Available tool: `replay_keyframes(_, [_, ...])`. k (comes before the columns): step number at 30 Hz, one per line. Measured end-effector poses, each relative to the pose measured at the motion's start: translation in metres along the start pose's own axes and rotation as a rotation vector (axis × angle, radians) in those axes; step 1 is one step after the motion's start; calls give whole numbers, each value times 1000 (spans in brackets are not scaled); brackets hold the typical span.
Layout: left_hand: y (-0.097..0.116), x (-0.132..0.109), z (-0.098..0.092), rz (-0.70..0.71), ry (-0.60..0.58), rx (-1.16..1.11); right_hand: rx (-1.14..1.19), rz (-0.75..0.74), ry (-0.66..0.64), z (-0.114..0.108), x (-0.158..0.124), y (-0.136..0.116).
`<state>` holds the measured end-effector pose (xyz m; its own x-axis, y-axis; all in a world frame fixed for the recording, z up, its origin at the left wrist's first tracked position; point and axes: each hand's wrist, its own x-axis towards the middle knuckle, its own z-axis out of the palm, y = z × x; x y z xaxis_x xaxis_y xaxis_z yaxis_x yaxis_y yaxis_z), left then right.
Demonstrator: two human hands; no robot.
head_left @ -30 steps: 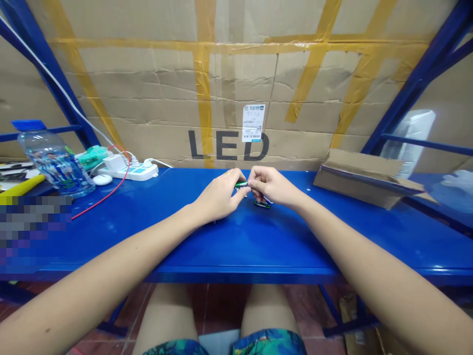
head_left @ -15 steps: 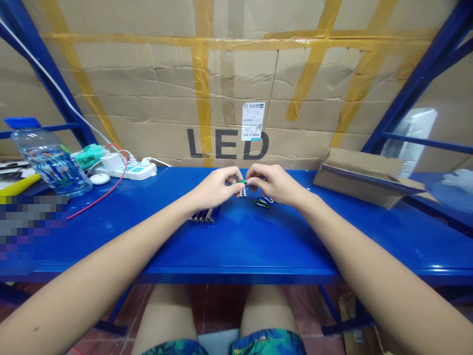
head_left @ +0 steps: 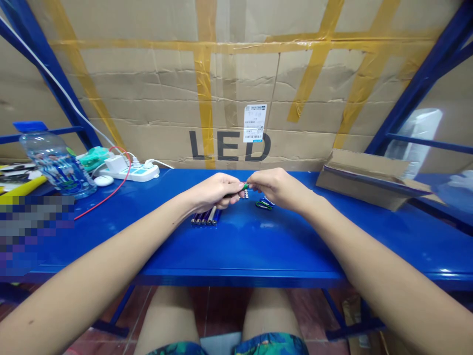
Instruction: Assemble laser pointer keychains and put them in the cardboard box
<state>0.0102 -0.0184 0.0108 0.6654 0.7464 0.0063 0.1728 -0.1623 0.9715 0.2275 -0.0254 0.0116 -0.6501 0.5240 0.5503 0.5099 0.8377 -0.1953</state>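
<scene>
My left hand (head_left: 214, 191) and my right hand (head_left: 275, 187) meet over the blue shelf (head_left: 244, 241), fingers pinched together on a small green tube-like part (head_left: 244, 187). The left hand grips its body and the right hand pinches its end. Under the left hand lies a row of several dark slim tubes (head_left: 205, 217). A green carabiner clip (head_left: 263, 204) rests on the shelf just below the right hand. Tiny silvery pieces (head_left: 246, 194) lie between the hands.
A plastic water bottle (head_left: 55, 162), a white power strip (head_left: 127, 170) with a red wire and a white mouse stand at the left. An open cardboard box (head_left: 365, 177) sits at the right. A taped cardboard wall marked LED closes the back.
The left hand has lifted a little, uncovering the row of dark tubes beneath it. Both hands stay pinched on the green part, which has turned slightly.
</scene>
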Motion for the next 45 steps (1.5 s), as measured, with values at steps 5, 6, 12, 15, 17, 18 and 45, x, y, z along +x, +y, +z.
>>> replay_keyframes(5, [0,-2,11,197,187,265,-1,42,-2,5,0,-4])
replay_keyframes(6, [0,-3,13,276,241,396,3,61,2,6,0,-5])
replay_keyframes(12, [-8,-7,15,553,344,951,116,172,-16,9,3,-9])
replay_keyframes(15, [-13,-7,14,604,332,1140,225,219,-55,8,4,-10])
replay_keyframes(17, [-14,-7,14,614,320,1218,297,246,-86,7,4,-10])
replay_keyframes(18, [-15,-6,13,616,316,1241,334,258,-97,7,4,-10])
replay_keyframes(45, [-13,-4,19,527,339,1359,527,394,24,21,3,-8])
